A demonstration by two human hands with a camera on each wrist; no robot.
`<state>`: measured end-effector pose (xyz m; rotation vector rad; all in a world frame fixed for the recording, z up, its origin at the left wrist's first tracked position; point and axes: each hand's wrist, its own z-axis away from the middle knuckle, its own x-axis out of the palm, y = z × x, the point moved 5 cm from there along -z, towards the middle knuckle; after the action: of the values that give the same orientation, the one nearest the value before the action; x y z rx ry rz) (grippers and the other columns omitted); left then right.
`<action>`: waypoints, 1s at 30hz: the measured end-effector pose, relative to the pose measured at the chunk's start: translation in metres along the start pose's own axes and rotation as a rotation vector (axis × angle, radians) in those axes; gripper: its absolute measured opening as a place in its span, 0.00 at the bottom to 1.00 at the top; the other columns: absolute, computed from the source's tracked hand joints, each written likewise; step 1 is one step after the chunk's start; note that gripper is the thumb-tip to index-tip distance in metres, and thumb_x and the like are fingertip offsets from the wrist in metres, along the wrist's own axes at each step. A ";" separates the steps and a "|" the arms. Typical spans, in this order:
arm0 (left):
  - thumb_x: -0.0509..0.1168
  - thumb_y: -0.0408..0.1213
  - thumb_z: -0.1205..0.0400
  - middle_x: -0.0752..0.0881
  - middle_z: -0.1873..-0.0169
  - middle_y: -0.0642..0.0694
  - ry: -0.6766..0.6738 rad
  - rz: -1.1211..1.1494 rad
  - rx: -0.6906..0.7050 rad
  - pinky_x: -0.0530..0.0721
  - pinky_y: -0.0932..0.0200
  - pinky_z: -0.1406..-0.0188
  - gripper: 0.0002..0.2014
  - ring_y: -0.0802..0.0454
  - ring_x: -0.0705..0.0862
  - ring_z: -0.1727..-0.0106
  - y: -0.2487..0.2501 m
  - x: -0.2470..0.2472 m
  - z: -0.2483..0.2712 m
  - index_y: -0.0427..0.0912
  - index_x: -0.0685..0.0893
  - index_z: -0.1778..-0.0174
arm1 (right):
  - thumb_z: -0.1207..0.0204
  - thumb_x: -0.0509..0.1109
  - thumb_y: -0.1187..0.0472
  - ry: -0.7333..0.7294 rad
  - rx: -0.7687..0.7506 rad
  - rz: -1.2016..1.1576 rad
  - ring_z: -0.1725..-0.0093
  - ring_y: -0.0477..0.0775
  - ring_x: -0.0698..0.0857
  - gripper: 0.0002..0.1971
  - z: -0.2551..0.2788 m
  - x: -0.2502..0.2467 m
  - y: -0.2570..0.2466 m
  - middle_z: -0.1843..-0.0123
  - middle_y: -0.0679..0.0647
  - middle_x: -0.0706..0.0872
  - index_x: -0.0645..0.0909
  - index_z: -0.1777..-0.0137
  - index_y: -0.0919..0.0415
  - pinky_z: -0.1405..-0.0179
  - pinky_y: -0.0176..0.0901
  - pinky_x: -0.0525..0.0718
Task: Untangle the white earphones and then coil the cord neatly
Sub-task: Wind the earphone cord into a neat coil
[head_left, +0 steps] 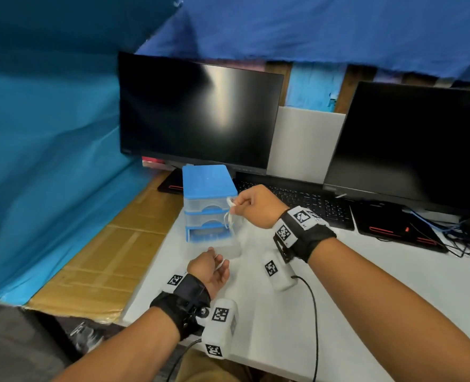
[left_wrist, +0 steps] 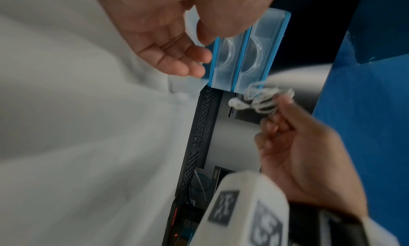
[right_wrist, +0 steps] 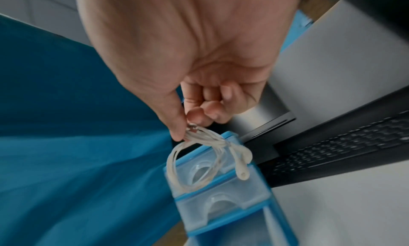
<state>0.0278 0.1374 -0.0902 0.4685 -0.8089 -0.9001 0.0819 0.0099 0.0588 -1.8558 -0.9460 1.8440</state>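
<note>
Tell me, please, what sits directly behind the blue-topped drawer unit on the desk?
Behind the drawer unit stands a dark monitor, with a keyboard to its right. The unit covers the monitor's stand.

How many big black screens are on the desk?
2. One monitor stands at the back behind the blue drawer box; the other monitor stands to the right, behind the keyboard's far end. More may sit outside the picture.
</note>
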 end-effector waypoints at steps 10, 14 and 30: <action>0.57 0.38 0.12 0.78 0.70 0.48 0.000 -0.018 0.014 0.79 0.68 0.84 0.10 0.53 0.79 0.72 -0.003 -0.007 -0.004 0.43 0.80 0.39 | 0.27 0.68 0.59 -0.134 0.008 0.359 0.61 0.60 0.85 0.09 -0.010 0.079 0.006 0.62 0.58 0.86 0.82 0.64 0.63 0.63 0.48 0.83; 0.57 0.37 0.12 0.79 0.70 0.48 0.006 -0.035 0.015 0.80 0.67 0.83 0.18 0.53 0.80 0.72 -0.003 -0.011 -0.007 0.38 0.77 0.27 | 0.28 0.66 0.56 -0.261 0.071 0.454 0.63 0.61 0.87 0.11 -0.011 0.080 0.024 0.63 0.60 0.88 0.81 0.68 0.61 0.69 0.43 0.79; 0.57 0.38 0.11 0.78 0.70 0.47 -0.003 -0.044 0.010 0.78 0.67 0.85 0.12 0.53 0.79 0.73 -0.005 -0.008 0.005 0.39 0.79 0.58 | 0.22 0.65 0.63 -0.278 0.030 0.273 0.43 0.54 0.87 0.12 -0.018 0.103 0.013 0.42 0.50 0.90 0.91 0.49 0.56 0.38 0.49 0.85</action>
<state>0.0185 0.1417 -0.0937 0.4951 -0.8090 -0.9377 0.0942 0.0733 -0.0239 -1.8163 -0.7739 2.3128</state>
